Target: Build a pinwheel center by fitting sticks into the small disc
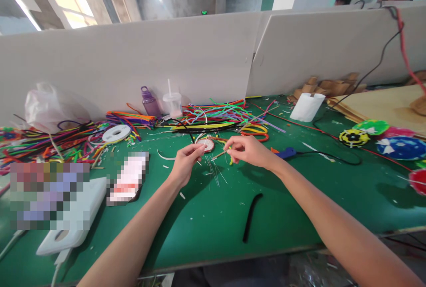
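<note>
My left hand [187, 162] is closed in a pinch above the green table, its thumb and index fingertips together. Facing it, my right hand [248, 150] also pinches with curled fingers. Whatever lies between the fingertips of either hand is too thin to make out. Just behind the hands sits a small round white disc with a red edge [207, 145]. Fine clear strands [215, 172] are scattered on the table between and below the hands. A short black pipe cleaner [252, 217] lies nearer to me. Close to my right wrist is a blue glue gun [286, 153].
Colourful pipe cleaners [219, 116] are heaped at the back, near orange-handled scissors [262, 136], a purple bottle [150, 101] and a plastic cup [172, 105]. A phone [129, 178] and a white power bank [78, 220] lie left. Fuzzy round pieces [401, 147] lie right.
</note>
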`<move>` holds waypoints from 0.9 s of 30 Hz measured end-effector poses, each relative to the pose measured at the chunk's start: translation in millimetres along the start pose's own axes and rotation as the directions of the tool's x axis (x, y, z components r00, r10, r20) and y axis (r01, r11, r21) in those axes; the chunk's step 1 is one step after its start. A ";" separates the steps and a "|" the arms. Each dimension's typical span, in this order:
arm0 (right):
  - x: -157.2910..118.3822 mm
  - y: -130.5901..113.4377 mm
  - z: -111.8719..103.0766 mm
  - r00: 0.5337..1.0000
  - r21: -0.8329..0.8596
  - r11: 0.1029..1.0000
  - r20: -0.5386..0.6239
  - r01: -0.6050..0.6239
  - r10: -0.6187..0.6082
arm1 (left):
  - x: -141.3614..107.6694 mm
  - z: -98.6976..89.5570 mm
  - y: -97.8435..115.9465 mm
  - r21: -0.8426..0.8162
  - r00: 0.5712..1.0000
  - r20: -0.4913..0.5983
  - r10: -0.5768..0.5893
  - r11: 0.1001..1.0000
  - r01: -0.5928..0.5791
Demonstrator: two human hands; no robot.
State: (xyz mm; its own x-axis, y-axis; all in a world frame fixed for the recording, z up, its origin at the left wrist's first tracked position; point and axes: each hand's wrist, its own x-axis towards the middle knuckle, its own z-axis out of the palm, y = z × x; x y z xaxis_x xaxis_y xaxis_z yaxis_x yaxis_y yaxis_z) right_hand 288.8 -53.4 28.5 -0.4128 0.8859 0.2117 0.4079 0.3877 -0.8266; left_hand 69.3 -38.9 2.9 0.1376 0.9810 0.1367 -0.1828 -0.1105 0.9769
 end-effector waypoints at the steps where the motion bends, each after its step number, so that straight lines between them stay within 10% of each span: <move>1: 0.0 0.2 -0.1 1.000 0.004 1.000 0.003 -0.005 0.005 | 0.1 0.0 -0.1 0.001 1.000 -0.002 0.002 1.000 -0.002; 27: 6.8 5.5 7.0 0.993 0.334 0.936 -0.002 -0.111 0.118 | -4.2 6.5 5.2 0.045 0.999 0.048 -0.014 0.999 0.011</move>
State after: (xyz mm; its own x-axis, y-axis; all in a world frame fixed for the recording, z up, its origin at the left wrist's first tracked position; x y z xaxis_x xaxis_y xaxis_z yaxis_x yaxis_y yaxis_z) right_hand 282.6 -47.0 21.7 -0.3599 0.9260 0.1138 0.1558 0.1799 -0.9713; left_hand 74.1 -44.6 8.4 0.1866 0.9736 0.1311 -0.1370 -0.1064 0.9848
